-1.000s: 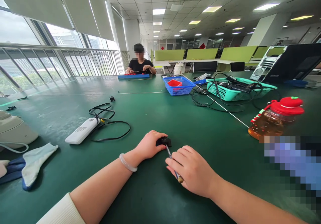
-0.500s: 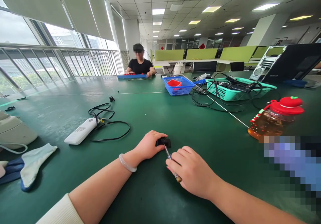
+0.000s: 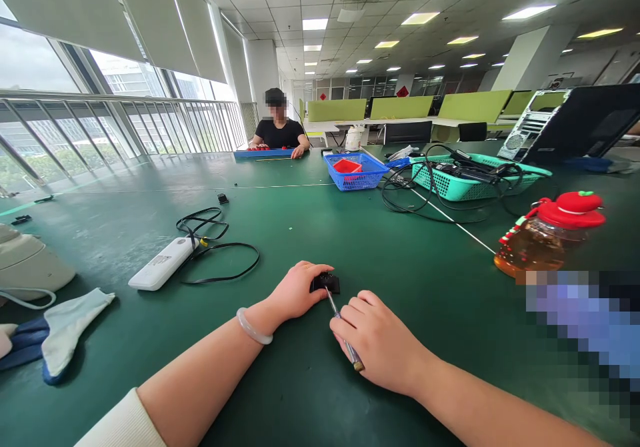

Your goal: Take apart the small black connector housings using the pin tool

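Head camera: tool tip (image 3: 327, 291) up against a small black part (image 3: 330, 283)!

Starting at the far left, a white and blue glove (image 3: 75, 330) lies on the green table (image 3: 295, 393). Next along, here's a white oblong device (image 3: 163, 264), a black cable (image 3: 233, 279) looping out beside it. Past that, across the table, a co-worker (image 3: 280, 131) sits behind a long blue tray (image 3: 265, 154), one hand resting at its right end.

Now the middle, and here's the action! Left hand (image 3: 296, 290), a pale bracelet (image 3: 254, 327) at the wrist, grips the black part between thumb and forefinger, down on the table in front of the person. Right hand (image 3: 377, 340) has its fingers curled round a slim tool (image 3: 334, 308), tilted, its brass-coloured butt poking out below the fist. Too small to tell whether the tip is actually touching.

Further right, well beyond the hands: a blue basket (image 3: 363, 182) with a red container (image 3: 347, 166) inside, then a green basket (image 3: 450, 191) piled with black cables, and nearer, a red-lidded bottle (image 3: 535, 247) of amber liquid.
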The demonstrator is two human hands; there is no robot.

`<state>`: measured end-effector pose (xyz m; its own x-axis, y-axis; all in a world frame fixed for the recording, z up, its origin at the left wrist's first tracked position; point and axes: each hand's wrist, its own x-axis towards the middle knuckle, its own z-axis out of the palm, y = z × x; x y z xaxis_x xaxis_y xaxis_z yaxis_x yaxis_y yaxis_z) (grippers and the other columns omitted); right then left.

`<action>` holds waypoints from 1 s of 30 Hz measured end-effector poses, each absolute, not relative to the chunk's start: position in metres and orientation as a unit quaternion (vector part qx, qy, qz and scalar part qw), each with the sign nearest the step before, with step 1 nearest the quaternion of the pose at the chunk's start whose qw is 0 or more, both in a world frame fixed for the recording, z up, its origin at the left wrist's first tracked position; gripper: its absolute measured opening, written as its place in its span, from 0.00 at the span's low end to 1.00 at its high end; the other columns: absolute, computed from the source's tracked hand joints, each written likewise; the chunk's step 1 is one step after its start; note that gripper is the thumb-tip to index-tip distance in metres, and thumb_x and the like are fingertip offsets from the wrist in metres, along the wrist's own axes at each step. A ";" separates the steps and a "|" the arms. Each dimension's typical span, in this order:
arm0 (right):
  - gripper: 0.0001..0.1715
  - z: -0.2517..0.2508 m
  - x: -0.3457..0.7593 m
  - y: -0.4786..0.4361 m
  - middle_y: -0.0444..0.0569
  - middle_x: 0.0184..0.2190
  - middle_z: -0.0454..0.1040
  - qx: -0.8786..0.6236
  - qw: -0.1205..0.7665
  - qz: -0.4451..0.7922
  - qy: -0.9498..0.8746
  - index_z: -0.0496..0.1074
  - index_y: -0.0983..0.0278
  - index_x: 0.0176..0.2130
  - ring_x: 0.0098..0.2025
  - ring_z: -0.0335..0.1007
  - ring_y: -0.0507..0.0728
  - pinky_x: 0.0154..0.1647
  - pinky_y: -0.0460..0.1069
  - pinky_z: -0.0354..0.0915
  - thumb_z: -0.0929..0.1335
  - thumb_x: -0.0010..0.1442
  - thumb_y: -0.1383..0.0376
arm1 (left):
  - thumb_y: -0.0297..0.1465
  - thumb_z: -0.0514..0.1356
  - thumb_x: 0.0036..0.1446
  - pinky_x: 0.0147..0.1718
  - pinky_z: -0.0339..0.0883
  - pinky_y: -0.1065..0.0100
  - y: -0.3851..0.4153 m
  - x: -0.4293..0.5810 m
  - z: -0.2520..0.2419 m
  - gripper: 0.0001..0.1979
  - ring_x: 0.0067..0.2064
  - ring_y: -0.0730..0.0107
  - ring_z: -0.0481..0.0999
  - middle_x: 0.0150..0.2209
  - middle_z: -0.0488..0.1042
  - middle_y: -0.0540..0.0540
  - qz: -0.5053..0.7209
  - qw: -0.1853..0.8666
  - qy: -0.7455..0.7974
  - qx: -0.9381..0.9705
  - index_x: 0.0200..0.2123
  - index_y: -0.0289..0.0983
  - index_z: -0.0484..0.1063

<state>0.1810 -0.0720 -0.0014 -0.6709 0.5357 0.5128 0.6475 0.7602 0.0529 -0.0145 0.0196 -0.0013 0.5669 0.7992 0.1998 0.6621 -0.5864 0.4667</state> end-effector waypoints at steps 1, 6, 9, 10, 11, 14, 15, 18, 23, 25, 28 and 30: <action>0.08 -0.001 0.181 -0.072 0.42 0.25 0.66 -0.331 0.253 -0.118 -0.901 0.66 0.62 0.29 0.29 0.54 0.53 0.40 0.51 0.52 0.66 0.53 0.75 | 0.28 0.66 0.55 0.56 0.67 0.55 0.020 -0.015 -0.002 0.24 0.53 0.56 0.74 0.50 0.79 0.45 0.200 0.171 0.420 0.869 0.56 0.40 0.71; 0.06 0.004 0.179 -0.070 0.42 0.25 0.68 -0.342 0.305 -0.118 -0.881 0.69 0.62 0.32 0.31 0.59 0.53 0.48 0.53 0.55 0.65 0.60 0.72 | 0.27 0.66 0.55 0.56 0.67 0.54 0.020 -0.015 -0.002 0.24 0.54 0.55 0.73 0.51 0.79 0.44 0.197 0.169 0.420 0.870 0.56 0.41 0.71; 0.05 0.005 0.179 -0.071 0.43 0.26 0.70 -0.344 0.321 -0.112 -0.875 0.70 0.62 0.34 0.31 0.61 0.53 0.52 0.54 0.55 0.65 0.61 0.71 | 0.27 0.65 0.55 0.56 0.67 0.53 0.020 -0.015 -0.003 0.25 0.54 0.55 0.73 0.52 0.78 0.45 0.196 0.173 0.418 0.870 0.56 0.41 0.70; 0.05 0.005 0.179 -0.071 0.43 0.26 0.70 -0.345 0.324 -0.111 -0.874 0.70 0.62 0.34 0.31 0.61 0.54 0.53 0.55 0.55 0.65 0.61 0.71 | 0.27 0.65 0.55 0.56 0.67 0.53 0.020 -0.015 -0.003 0.25 0.54 0.55 0.73 0.52 0.78 0.45 0.197 0.173 0.417 0.870 0.57 0.41 0.70; 0.05 0.005 0.179 -0.071 0.42 0.26 0.71 -0.346 0.326 -0.111 -0.873 0.70 0.62 0.34 0.31 0.62 0.54 0.54 0.55 0.55 0.65 0.61 0.71 | 0.27 0.65 0.55 0.56 0.67 0.53 0.020 -0.015 -0.004 0.25 0.54 0.55 0.73 0.52 0.78 0.45 0.198 0.172 0.417 0.870 0.57 0.41 0.70; 0.06 0.004 0.179 -0.071 0.43 0.26 0.71 -0.345 0.332 -0.115 -0.870 0.70 0.62 0.34 0.32 0.63 0.54 0.55 0.56 0.54 0.65 0.61 0.71 | 0.28 0.65 0.56 0.56 0.67 0.53 0.021 -0.015 -0.004 0.26 0.54 0.55 0.73 0.52 0.77 0.45 0.200 0.169 0.419 0.870 0.58 0.42 0.68; 0.06 0.004 0.179 -0.070 0.43 0.26 0.71 -0.346 0.333 -0.117 -0.869 0.70 0.62 0.34 0.32 0.63 0.54 0.55 0.56 0.54 0.65 0.61 0.71 | 0.28 0.65 0.56 0.55 0.68 0.53 0.021 -0.015 -0.004 0.26 0.54 0.55 0.73 0.52 0.77 0.44 0.199 0.169 0.421 0.869 0.58 0.42 0.68; 0.06 0.004 0.180 -0.070 0.43 0.26 0.71 -0.351 0.334 -0.119 -0.867 0.70 0.62 0.34 0.31 0.63 0.54 0.55 0.56 0.55 0.64 0.62 0.71 | 0.28 0.66 0.55 0.55 0.68 0.54 0.020 -0.016 -0.004 0.26 0.54 0.55 0.73 0.52 0.77 0.44 0.197 0.173 0.425 0.866 0.58 0.41 0.68; 0.06 0.005 0.181 -0.069 0.43 0.26 0.71 -0.350 0.331 -0.124 -0.867 0.70 0.62 0.35 0.31 0.63 0.54 0.55 0.56 0.56 0.64 0.62 0.71 | 0.29 0.66 0.55 0.55 0.68 0.54 0.020 -0.016 -0.004 0.24 0.54 0.56 0.73 0.52 0.77 0.45 0.203 0.171 0.423 0.867 0.56 0.41 0.69; 0.06 0.005 0.181 -0.069 0.43 0.25 0.71 -0.351 0.337 -0.124 -0.865 0.70 0.62 0.34 0.31 0.64 0.54 0.55 0.57 0.56 0.64 0.62 0.71 | 0.29 0.66 0.55 0.55 0.68 0.54 0.021 -0.015 -0.004 0.24 0.54 0.56 0.73 0.52 0.77 0.44 0.203 0.171 0.424 0.866 0.56 0.41 0.69; 0.06 0.005 0.183 -0.066 0.43 0.25 0.72 -0.351 0.359 -0.112 -0.858 0.69 0.62 0.35 0.31 0.65 0.53 0.55 0.57 0.57 0.64 0.63 0.71 | 0.29 0.66 0.56 0.56 0.67 0.54 0.021 -0.015 -0.004 0.24 0.54 0.56 0.73 0.53 0.77 0.44 0.203 0.178 0.426 0.863 0.56 0.41 0.69; 0.06 0.005 0.186 -0.062 0.43 0.26 0.72 -0.353 0.386 -0.075 -0.849 0.69 0.62 0.35 0.31 0.65 0.53 0.54 0.57 0.59 0.64 0.63 0.70 | 0.30 0.65 0.56 0.57 0.67 0.54 0.021 -0.016 -0.005 0.24 0.55 0.55 0.73 0.53 0.76 0.44 0.206 0.182 0.426 0.862 0.56 0.41 0.69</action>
